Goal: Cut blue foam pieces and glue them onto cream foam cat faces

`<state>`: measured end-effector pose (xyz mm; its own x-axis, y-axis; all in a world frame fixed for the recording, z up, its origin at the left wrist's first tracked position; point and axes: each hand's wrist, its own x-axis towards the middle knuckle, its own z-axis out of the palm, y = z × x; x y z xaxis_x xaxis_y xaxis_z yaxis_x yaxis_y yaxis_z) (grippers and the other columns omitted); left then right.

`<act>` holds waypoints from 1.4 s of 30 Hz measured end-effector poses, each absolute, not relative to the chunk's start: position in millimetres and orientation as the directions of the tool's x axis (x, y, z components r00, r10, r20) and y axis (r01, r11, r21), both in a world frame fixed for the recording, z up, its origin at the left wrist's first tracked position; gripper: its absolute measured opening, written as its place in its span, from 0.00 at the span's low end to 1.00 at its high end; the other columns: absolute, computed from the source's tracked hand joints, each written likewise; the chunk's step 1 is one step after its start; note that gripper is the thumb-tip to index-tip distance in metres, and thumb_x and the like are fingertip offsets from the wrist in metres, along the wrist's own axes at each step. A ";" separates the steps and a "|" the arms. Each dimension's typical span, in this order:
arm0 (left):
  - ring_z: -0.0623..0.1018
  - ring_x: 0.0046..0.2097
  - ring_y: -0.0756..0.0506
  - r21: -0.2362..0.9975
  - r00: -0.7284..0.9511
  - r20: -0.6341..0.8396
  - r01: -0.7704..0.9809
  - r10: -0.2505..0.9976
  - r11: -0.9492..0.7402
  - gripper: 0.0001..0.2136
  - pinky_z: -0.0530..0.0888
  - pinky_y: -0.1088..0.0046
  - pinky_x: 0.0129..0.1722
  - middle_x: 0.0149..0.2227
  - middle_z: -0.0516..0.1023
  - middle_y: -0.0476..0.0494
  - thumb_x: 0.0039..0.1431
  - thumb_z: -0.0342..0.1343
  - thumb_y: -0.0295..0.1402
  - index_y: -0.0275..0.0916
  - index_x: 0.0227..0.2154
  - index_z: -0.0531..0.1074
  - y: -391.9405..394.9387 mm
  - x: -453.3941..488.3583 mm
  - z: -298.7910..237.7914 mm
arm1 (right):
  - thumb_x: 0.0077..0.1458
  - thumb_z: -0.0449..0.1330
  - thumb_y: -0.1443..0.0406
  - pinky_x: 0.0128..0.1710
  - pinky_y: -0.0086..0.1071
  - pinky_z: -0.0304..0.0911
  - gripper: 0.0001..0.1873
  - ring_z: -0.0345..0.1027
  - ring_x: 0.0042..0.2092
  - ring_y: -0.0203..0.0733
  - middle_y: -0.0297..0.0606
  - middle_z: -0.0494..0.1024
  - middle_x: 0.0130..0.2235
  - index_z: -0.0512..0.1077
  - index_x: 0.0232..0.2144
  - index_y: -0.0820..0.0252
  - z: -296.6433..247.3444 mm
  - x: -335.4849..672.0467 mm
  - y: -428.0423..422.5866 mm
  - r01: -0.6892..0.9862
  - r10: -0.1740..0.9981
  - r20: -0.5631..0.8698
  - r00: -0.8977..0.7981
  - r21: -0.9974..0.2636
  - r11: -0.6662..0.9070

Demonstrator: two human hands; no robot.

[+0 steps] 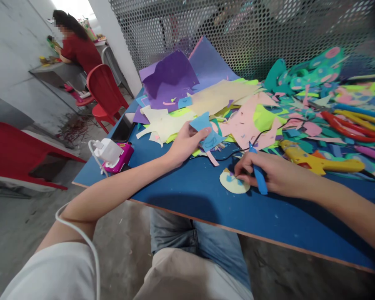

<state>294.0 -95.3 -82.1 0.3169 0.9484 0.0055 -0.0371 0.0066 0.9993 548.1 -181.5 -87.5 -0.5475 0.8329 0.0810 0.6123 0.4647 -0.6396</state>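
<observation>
My left hand (187,143) is closed on a light blue sheet scrap (210,135) with lines drawn on it, thumb on top. My right hand (262,173) has a blue pen (260,178) tucked across its fingers. Its thumb and fingertips are pinched together over a cream rounded cut-out (234,187) lying flat on the blue table (181,198). Small blue pieces and a brownish bit sit on that cut-out. Whether the fingertips grip one of them I cannot tell. A narrow pink strip (212,158) lies between the hands.
Coloured scraps and purple sheets (171,75) pile up against a perforated metal panel (187,25). A yellow glue gun (321,160) and red-handled scissors (346,127) lie right. A white charger (108,151) stands left. A person (81,50) sits beyond a red chair (104,89).
</observation>
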 end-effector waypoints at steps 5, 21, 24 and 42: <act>0.74 0.32 0.53 0.996 0.334 0.048 -0.088 0.942 -0.020 0.09 0.70 0.76 0.30 0.37 0.77 0.46 0.63 0.60 0.34 0.37 0.42 0.67 -95.1 293.6 -84.9 | 0.60 0.65 0.58 0.34 0.36 0.64 0.16 0.71 0.35 0.43 0.37 0.80 0.38 0.60 0.32 0.52 -86.1 545.9 -182.4 0.577 0.827 0.063 -0.558 -0.687 0.442; 0.73 0.33 0.53 0.996 0.307 0.072 -0.066 0.949 -0.055 0.06 0.69 0.77 0.34 0.31 0.75 0.48 0.61 0.58 0.33 0.36 0.31 0.71 -94.4 291.3 -80.3 | 0.58 0.68 0.57 0.34 0.34 0.67 0.22 0.71 0.36 0.41 0.36 0.78 0.36 0.55 0.33 0.53 -91.0 553.6 -183.2 0.389 0.872 0.006 -0.489 -0.893 0.224; 0.74 0.33 0.52 0.995 0.343 0.060 -0.095 0.937 -0.029 0.06 0.72 0.76 0.34 0.32 0.75 0.49 0.60 0.58 0.34 0.36 0.33 0.70 -94.4 292.0 -82.5 | 0.60 0.66 0.59 0.35 0.36 0.67 0.20 0.71 0.37 0.43 0.37 0.78 0.38 0.55 0.34 0.53 -93.4 553.1 -185.3 0.420 0.841 -0.036 -0.539 -0.877 0.232; 0.77 0.33 0.48 0.667 0.946 0.179 0.084 0.269 -0.740 0.12 0.71 0.72 0.37 0.32 0.81 0.46 0.57 0.49 0.27 0.38 0.38 0.77 -110.7 279.4 -71.9 | 0.63 0.62 0.64 0.38 0.35 0.65 0.16 0.70 0.39 0.40 0.36 0.78 0.42 0.54 0.35 0.52 -99.4 545.4 -191.0 0.466 0.786 0.036 -0.617 -0.789 0.401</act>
